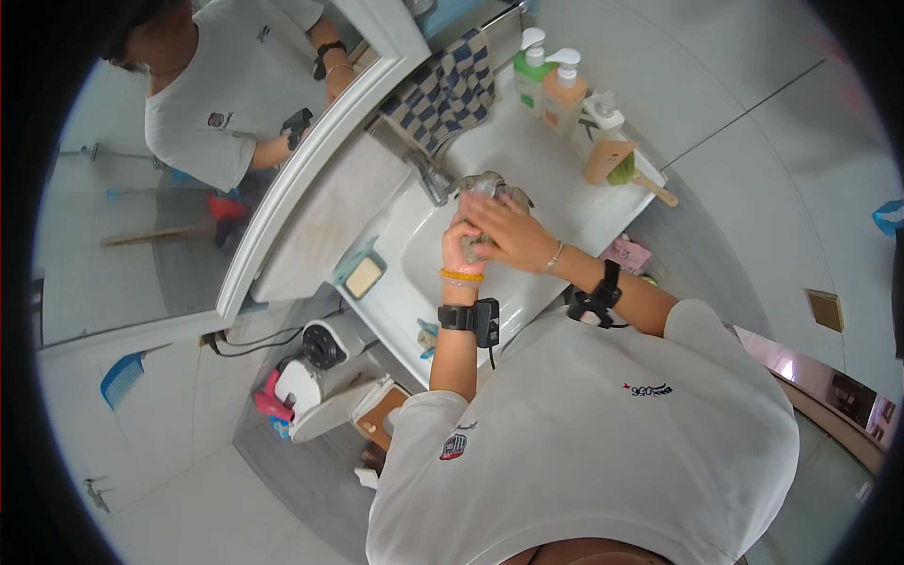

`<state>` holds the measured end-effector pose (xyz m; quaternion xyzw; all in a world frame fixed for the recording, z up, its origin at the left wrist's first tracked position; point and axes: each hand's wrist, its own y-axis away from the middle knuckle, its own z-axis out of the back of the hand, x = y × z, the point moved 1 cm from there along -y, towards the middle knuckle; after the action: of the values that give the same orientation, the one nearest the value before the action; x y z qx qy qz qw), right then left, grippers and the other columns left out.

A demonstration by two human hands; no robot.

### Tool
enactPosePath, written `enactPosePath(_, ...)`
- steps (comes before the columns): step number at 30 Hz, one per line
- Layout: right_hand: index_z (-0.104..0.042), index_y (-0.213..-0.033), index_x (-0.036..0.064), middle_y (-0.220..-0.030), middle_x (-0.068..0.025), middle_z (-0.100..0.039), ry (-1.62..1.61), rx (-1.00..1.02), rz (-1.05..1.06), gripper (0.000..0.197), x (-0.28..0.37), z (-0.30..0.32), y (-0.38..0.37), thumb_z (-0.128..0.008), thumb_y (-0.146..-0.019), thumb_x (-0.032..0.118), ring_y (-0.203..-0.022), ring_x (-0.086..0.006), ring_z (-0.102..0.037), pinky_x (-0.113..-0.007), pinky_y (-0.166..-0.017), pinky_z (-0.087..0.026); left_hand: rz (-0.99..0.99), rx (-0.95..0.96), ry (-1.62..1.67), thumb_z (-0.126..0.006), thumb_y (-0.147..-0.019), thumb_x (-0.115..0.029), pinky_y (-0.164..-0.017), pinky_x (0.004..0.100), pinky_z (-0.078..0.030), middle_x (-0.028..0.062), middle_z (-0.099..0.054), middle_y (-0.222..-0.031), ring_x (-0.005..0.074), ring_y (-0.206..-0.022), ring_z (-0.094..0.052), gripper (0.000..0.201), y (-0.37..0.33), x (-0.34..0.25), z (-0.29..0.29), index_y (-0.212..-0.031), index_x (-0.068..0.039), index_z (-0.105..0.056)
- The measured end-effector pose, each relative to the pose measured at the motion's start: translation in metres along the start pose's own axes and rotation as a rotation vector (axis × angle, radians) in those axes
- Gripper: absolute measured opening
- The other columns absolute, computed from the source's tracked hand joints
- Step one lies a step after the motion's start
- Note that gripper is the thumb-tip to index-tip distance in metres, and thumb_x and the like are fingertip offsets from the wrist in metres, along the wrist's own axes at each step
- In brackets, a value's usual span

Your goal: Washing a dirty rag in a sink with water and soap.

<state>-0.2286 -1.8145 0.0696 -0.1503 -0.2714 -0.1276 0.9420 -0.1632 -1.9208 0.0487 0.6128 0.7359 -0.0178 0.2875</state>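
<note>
Over the white sink basin [414, 250], both my hands close around a grey-brown wet cloth [492, 183]. My left hand [461, 247] grips it from below. My right hand [504, 229] lies across it from the right. Most of the cloth is hidden inside my fingers. The metal tap [428, 176] stands just to the left of the cloth.
Two pump bottles, a green one [530, 77] and a peach one [563, 96], stand at the sink's back, beside a wooden brush [617, 168]. A checked towel [449, 92] hangs nearby. A soap dish [363, 275] sits on the sink's left edge. A mirror [188, 141] is at left.
</note>
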Motion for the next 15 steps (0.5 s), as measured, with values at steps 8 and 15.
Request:
enactPosePath(8, -0.024, -0.128, 0.0014, -0.136, -0.013, -0.02, -0.046, 0.06, 0.074, 0.066, 0.027, -0.038, 0.003, -0.042, -0.08, 0.044, -0.126, -0.024, -0.02, -0.046, -0.099, -0.016, 0.021, -0.046, -0.017, -0.04, -0.058, 0.001, -0.082, 0.0354, -0.043, 0.0114, -0.053, -0.099, 0.0248, -0.091, -0.052, 0.051, 0.053, -0.002, 0.074, -0.109, 0.0, -0.045)
enactPosePath(15, -0.024, -0.128, 0.0013, -0.136, -0.012, -0.018, 0.036, 0.172, -0.032, 0.063, 0.004, -0.067, 0.018, -0.038, -0.083, 0.044, -0.125, -0.0257, -0.02, -0.046, -0.099, -0.017, -0.003, -0.192, -0.022, -0.042, -0.056, 0.0, -0.08, 0.0297, -0.042, 0.0118, -0.053, -0.098, 0.0218, -0.091, -0.051, 0.053, 0.085, -0.016, 0.057, -0.108, 0.001, -0.046)
